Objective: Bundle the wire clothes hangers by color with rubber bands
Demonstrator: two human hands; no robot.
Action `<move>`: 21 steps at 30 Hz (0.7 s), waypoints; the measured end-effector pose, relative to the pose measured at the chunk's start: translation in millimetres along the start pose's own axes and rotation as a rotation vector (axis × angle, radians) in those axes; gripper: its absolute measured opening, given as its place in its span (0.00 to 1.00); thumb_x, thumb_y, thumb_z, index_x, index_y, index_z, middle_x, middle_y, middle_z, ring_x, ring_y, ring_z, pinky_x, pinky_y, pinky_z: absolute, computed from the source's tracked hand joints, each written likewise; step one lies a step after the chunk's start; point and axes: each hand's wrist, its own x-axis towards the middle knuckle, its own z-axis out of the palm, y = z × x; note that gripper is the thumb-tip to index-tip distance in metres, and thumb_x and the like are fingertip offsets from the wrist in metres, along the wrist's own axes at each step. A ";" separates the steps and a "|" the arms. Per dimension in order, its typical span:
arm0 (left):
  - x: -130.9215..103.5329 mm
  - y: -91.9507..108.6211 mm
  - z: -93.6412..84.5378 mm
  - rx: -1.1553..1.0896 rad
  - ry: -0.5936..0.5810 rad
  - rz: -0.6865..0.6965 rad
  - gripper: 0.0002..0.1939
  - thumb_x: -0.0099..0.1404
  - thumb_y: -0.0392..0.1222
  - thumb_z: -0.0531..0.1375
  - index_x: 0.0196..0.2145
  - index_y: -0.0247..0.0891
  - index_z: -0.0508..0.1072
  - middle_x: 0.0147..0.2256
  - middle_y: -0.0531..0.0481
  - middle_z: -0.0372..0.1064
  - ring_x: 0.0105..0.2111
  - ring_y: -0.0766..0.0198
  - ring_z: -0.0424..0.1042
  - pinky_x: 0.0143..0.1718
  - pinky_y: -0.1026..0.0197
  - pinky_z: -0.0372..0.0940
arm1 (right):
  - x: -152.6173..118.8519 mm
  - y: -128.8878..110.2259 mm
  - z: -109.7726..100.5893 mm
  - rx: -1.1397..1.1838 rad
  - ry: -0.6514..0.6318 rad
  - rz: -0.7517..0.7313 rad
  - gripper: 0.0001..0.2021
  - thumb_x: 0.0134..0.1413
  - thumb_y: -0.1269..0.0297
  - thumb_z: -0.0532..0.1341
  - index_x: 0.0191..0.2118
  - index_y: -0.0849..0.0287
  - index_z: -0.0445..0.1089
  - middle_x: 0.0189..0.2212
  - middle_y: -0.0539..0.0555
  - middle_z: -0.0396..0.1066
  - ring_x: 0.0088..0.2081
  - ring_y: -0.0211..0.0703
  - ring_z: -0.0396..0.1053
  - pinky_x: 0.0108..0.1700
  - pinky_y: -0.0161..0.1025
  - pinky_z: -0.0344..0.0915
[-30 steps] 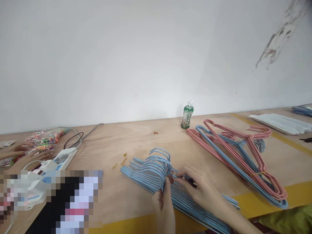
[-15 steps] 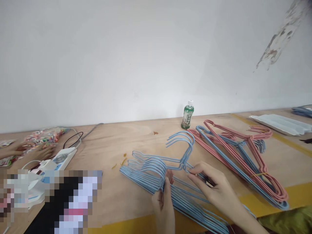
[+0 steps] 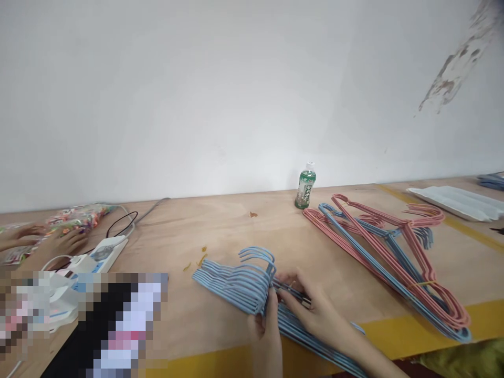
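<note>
Near the table's front edge lies a stack of blue hangers (image 3: pixel 242 283), their hooks lined up side by side and pointing left. My left hand (image 3: pixel 265 317) is closed around the necks of the stack, thumb upward. Just to its right, my right hand (image 3: pixel 305 302) pinches the shoulder wires of the topmost hangers close to their necks. A few of the upper hooks stand slightly above the others. The lower bars of the stack pass beneath my right wrist and are partly hidden.
Bundled pink hangers (image 3: pixel 378 252) with blue ones lie to the right. A green-labelled bottle (image 3: pixel 306 186) stands near the wall, a white tray (image 3: pixel 452 202) at far right. On the left are a power strip (image 3: pixel 104 252) and another person's hands (image 3: pixel 65 244) on colourful packets (image 3: pixel 79 218).
My right hand has brought the raised blue hangers down and left onto the stack, so their hooks now sit beside the others. My left hand keeps its grip.
</note>
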 end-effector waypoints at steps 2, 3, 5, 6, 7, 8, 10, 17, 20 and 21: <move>1.9 0.3 -0.2 -0.009 -0.035 0.036 0.23 0.55 0.52 0.65 0.46 0.38 0.73 0.53 0.43 0.69 0.58 0.52 0.63 0.57 0.54 0.62 | -2.3 -2.6 -0.4 0.019 -0.020 0.002 0.10 0.64 0.62 0.53 0.48 0.56 0.64 0.45 0.54 0.71 0.45 0.40 0.68 0.49 0.39 0.64; 2.6 1.3 0.0 -0.016 -0.082 0.052 0.24 0.55 0.53 0.65 0.46 0.38 0.73 0.53 0.44 0.69 0.58 0.52 0.63 0.57 0.53 0.62 | -3.9 -5.2 -1.7 0.019 -0.042 0.006 0.11 0.64 0.62 0.53 0.49 0.56 0.64 0.46 0.54 0.71 0.46 0.41 0.68 0.50 0.39 0.64; 2.9 4.6 1.3 -0.022 -0.170 0.061 0.23 0.56 0.54 0.64 0.46 0.38 0.74 0.53 0.44 0.69 0.56 0.52 0.65 0.57 0.53 0.63 | -8.5 -12.2 -6.2 0.005 -0.111 0.020 0.13 0.64 0.63 0.52 0.53 0.55 0.61 0.47 0.54 0.70 0.46 0.41 0.68 0.51 0.40 0.64; 2.7 6.6 2.3 -0.020 -0.193 0.060 0.23 0.56 0.54 0.64 0.45 0.38 0.74 0.52 0.44 0.70 0.55 0.52 0.67 0.56 0.53 0.63 | -11.6 -15.7 -8.9 -0.017 -0.153 0.030 0.15 0.63 0.64 0.53 0.55 0.54 0.59 0.49 0.54 0.69 0.48 0.41 0.67 0.52 0.40 0.63; 2.3 8.7 3.5 -0.016 -0.207 0.057 0.23 0.56 0.54 0.64 0.45 0.38 0.75 0.52 0.44 0.71 0.54 0.52 0.68 0.56 0.52 0.63 | -15.1 -18.6 -11.3 -0.052 -0.195 0.041 0.19 0.61 0.64 0.55 0.57 0.53 0.58 0.51 0.54 0.68 0.50 0.42 0.67 0.53 0.40 0.63; 1.9 10.7 4.8 -0.008 -0.218 0.053 0.23 0.55 0.54 0.65 0.44 0.38 0.75 0.51 0.43 0.71 0.53 0.52 0.68 0.56 0.52 0.63 | -18.9 -20.3 -13.2 -0.096 -0.237 0.052 0.23 0.59 0.65 0.57 0.59 0.52 0.56 0.53 0.54 0.66 0.52 0.43 0.65 0.55 0.41 0.62; 1.3 15.0 8.1 0.017 -0.215 0.048 0.23 0.53 0.52 0.66 0.44 0.38 0.75 0.50 0.43 0.72 0.53 0.51 0.69 0.56 0.52 0.63 | -25.9 -19.4 -13.6 -0.209 -0.289 0.083 0.31 0.52 0.69 0.59 0.62 0.52 0.52 0.56 0.55 0.63 0.56 0.46 0.62 0.57 0.43 0.60; 6.1 37.0 18.0 0.405 -0.310 0.032 0.21 0.59 0.51 0.61 0.46 0.35 0.73 0.51 0.41 0.71 0.54 0.51 0.67 0.58 0.50 0.59 | -21.9 6.8 11.1 -0.734 -0.100 0.257 0.25 0.44 0.79 0.50 0.51 0.61 0.62 0.44 0.61 0.71 0.48 0.54 0.70 0.43 0.43 0.63; 4.5 43.6 4.5 0.546 -0.532 0.007 0.22 0.59 0.50 0.61 0.48 0.37 0.72 0.50 0.44 0.72 0.54 0.53 0.67 0.57 0.53 0.60 | -12.3 10.9 13.6 -0.880 -0.096 0.339 0.18 0.49 0.79 0.49 0.46 0.60 0.64 0.39 0.59 0.73 0.40 0.53 0.73 0.33 0.39 0.59; 2.3 45.5 -4.2 0.578 -0.617 -0.001 0.22 0.58 0.51 0.61 0.48 0.38 0.72 0.48 0.44 0.73 0.53 0.54 0.68 0.55 0.54 0.62 | -9.8 12.0 12.5 -0.918 -0.115 0.358 0.18 0.49 0.78 0.50 0.46 0.60 0.63 0.38 0.59 0.74 0.38 0.53 0.74 0.31 0.38 0.57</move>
